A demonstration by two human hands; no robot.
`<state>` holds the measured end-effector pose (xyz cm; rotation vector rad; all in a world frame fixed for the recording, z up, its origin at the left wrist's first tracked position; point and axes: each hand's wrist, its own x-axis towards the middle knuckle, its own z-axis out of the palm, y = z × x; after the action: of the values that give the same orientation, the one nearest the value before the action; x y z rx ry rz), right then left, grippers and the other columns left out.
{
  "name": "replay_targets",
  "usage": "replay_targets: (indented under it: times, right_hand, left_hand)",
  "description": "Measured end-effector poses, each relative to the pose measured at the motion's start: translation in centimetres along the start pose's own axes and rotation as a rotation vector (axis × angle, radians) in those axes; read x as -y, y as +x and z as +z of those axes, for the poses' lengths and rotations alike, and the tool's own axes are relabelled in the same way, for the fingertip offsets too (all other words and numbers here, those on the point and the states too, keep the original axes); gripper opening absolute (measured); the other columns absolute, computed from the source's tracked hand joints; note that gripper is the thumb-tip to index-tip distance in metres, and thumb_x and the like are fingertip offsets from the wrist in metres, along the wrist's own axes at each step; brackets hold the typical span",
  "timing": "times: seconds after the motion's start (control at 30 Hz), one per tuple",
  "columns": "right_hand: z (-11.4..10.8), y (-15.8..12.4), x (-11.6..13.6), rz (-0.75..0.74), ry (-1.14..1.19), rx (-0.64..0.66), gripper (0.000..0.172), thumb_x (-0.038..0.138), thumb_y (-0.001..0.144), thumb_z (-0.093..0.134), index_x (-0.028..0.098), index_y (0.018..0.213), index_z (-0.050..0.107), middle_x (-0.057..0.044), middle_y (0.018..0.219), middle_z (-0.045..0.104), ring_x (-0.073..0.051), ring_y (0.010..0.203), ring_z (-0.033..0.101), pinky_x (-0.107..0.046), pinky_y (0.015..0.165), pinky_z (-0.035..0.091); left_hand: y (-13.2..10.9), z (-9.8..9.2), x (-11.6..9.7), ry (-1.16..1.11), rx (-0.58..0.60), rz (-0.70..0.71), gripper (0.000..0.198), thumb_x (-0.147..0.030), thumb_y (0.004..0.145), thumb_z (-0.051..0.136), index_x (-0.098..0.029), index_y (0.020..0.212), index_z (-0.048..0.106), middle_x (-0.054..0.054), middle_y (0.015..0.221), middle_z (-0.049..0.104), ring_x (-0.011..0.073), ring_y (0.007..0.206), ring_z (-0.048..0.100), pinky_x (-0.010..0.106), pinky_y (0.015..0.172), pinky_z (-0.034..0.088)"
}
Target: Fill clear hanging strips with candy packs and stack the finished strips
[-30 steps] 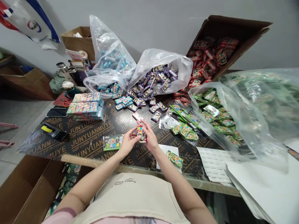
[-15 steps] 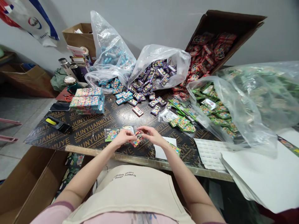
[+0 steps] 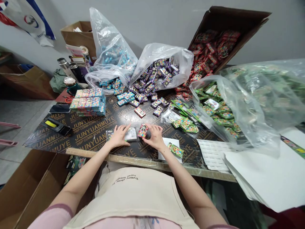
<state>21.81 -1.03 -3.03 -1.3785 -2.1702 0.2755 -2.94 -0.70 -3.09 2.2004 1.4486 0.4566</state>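
Observation:
My left hand [image 3: 118, 135] lies flat on a flat printed card [image 3: 131, 135] near the table's front edge, fingers spread over it. My right hand [image 3: 154, 136] sits just right of it, fingers curled around a small red packet [image 3: 143, 130] that rests tilted on the dark plywood table [image 3: 95, 133]. The two hands are almost touching. A green packet [image 3: 175, 149] lies on a white sheet right of my right wrist.
Stacked colourful boxes [image 3: 88, 101] stand at the left, a black tool [image 3: 56, 126] in front of them. Clear bags of blue [image 3: 111, 54], purple [image 3: 159, 68] and green packets [image 3: 226, 108] and a tipped cardboard box of red packets [image 3: 214, 47] ring the back. White sheets [image 3: 267, 178] lie at the right.
Both hands have come down from holding the red packet in the air to the table. The left hand let go and now presses flat on the card.

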Motion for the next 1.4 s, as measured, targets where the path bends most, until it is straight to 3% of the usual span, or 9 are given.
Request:
replay_targets:
  times: [0.3,0.4,0.53,0.73,0.93,1.07,1.17,1.3,1.4]
  right_hand:
    - [1.1,-0.2,-1.1,-0.017,0.333,0.234,0.088,0.045,0.063,0.077,0.025,0.139,0.037,-0.011,0.138,0.05,-0.032,0.126,0.044,-0.049,0.104,0.023]
    - [0.8,-0.6,-0.3,0.113,0.357,0.117,0.097,0.051,0.063,0.077,0.025,0.144,0.03,-0.012,0.134,0.053,-0.032,0.128,0.041,-0.051,0.106,0.021]
    - [0.0,-0.8,0.1,0.114,0.412,0.122,0.072,0.048,0.083,0.059,0.027,0.145,0.028,-0.009,0.115,0.066,-0.027,0.12,0.05,-0.048,0.104,0.025]
    - [-4.3,0.2,-9.4,0.445,-0.174,-0.195,0.083,0.056,0.067,0.07,0.021,0.137,0.043,-0.018,0.139,0.046,-0.041,0.132,0.03,-0.062,0.104,0.014]
    - [-8.0,1.0,-16.1,0.428,-0.452,0.16,0.065,0.032,0.07,0.066,0.013,0.13,0.051,-0.017,0.104,0.068,-0.038,0.11,0.052,-0.062,0.103,0.015]
    - [-8.1,1.7,-13.4,0.478,-0.268,0.031,0.043,0.027,0.08,0.049,0.012,0.119,0.06,-0.014,0.087,0.069,-0.031,0.089,0.061,-0.044,0.09,0.038]
    - [-7.1,1.9,-9.2,0.441,0.213,-0.164,0.041,0.032,0.087,0.043,0.017,0.123,0.056,-0.009,0.087,0.067,-0.024,0.078,0.061,-0.037,0.076,0.045]
    - [-5.4,1.8,-3.1,0.262,0.864,0.146,0.051,0.044,0.085,0.055,0.026,0.131,0.045,-0.001,0.084,0.066,-0.018,0.075,0.062,-0.032,0.071,0.049]
    - [-4.3,1.7,-0.2,0.206,0.97,0.267,0.05,0.048,0.086,0.054,0.026,0.13,0.044,-0.005,0.098,0.066,-0.019,0.089,0.063,-0.034,0.079,0.049]
  left_hand:
    - [0.0,0.4,1.4,0.009,0.087,0.158,0.114,-0.037,0.061,0.077,-0.022,0.15,0.007,0.012,0.134,0.051,0.0285,0.122,0.047,0.053,0.112,0.016]
    - [0.3,0.4,0.9,0.002,0.02,0.123,0.112,-0.038,0.061,0.077,-0.021,0.149,0.009,0.013,0.135,0.05,0.0304,0.122,0.048,0.054,0.111,0.019]
    - [0.9,0.7,0.2,0.008,-0.003,0.116,0.111,-0.04,0.063,0.076,-0.02,0.149,0.009,0.014,0.128,0.055,0.0316,0.12,0.049,0.053,0.108,0.024]
    - [1.0,1.9,0.4,0.096,0.052,0.135,0.105,-0.04,0.065,0.074,-0.021,0.149,0.013,0.014,0.133,0.051,0.0319,0.122,0.047,0.054,0.109,0.023]
    - [0.8,2.0,0.3,0.146,0.033,0.136,0.088,-0.045,0.068,0.073,-0.022,0.143,0.033,0.015,0.135,0.049,0.0333,0.125,0.043,0.058,0.11,0.017]
    - [1.0,1.0,-2.3,-0.037,-0.076,0.079,0.063,-0.045,0.076,0.067,-0.021,0.131,0.05,0.015,0.138,0.047,0.0314,0.128,0.041,0.054,0.111,0.022]
    - [1.4,0.2,-4.9,-0.323,-0.134,0.008,0.05,-0.04,0.076,0.067,-0.021,0.121,0.06,0.012,0.13,0.055,0.0279,0.122,0.048,0.045,0.106,0.033]
    - [2.0,-0.1,-7.7,-0.788,-0.039,-0.192,0.035,-0.043,0.069,0.072,-0.017,0.092,0.072,0.008,0.092,0.069,0.0215,0.084,0.061,0.031,0.078,0.046]
    - [2.2,0.1,-8.6,-1.009,0.133,-0.291,0.033,-0.044,0.062,0.076,-0.013,0.059,0.065,-0.001,0.054,0.056,0.0098,0.051,0.046,0.023,0.055,0.036]
